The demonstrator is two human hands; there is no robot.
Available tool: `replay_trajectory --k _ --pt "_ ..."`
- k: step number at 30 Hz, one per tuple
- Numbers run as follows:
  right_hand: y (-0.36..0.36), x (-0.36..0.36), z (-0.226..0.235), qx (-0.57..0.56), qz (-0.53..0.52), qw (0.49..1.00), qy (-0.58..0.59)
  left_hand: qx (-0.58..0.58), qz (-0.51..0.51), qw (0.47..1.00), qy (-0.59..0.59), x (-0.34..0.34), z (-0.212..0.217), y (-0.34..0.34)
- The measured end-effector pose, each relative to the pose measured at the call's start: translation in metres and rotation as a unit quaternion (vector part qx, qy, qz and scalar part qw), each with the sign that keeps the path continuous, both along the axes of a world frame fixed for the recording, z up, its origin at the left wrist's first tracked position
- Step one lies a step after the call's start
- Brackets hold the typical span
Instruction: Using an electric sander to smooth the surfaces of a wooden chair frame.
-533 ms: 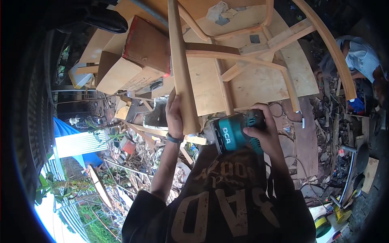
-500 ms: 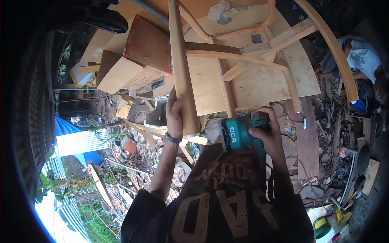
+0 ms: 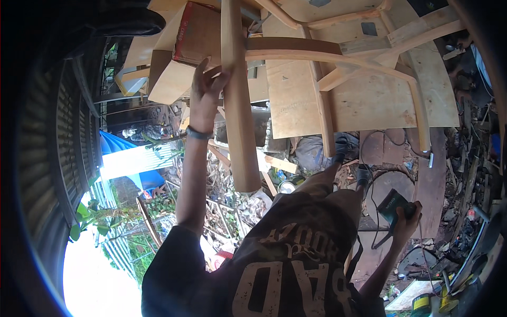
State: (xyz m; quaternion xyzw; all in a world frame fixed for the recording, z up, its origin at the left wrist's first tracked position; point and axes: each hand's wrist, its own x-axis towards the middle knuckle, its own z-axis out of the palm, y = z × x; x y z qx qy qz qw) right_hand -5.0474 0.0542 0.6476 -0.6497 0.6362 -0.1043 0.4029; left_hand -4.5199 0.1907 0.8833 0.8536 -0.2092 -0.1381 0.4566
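Wooden frame (image 3: 362,65) beside cardboard box (image 3: 200,38)

R hand (image 3: 407,218) w/ sander (image 3: 391,209) now out right, L hand (image 3: 207,94) farther up leg (image 3: 240,127).

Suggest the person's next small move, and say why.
Perhaps slide the left hand along the wooden leg to feel its surface: the hand is at the leg's edge, while the right hand holds the power tool off to the side.

Pale wooden frame (image 3: 351,64), bars crossing, across the top, dark teal sander (image 3: 391,207), tilted, lower right
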Motion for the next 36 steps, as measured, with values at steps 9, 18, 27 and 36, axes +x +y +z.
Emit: replay_trajectory --k 9,18,27,36 --pt "0.028 0.001 -0.064 0.009 -0.028 1.0 0.01 0.044 -0.071 0.992 0.09 -0.082 -0.002 0.032" --pt "0.05 0.034 -0.045 0.028 -0.006 0.999 -0.029 0.221 0.028 0.973 0.057 0.068 -0.011 -0.045" --pt "0.028 0.017 0.003 0.02 0.018 1.0 -0.003 0.05 -0.017 0.996 0.073 -0.137 -0.005 0.066" --pt "-0.015 0.001 0.05 -0.086 0.162 0.983 0.011 0.081 -0.121 0.962 0.233 -0.279 -0.043 0.145"
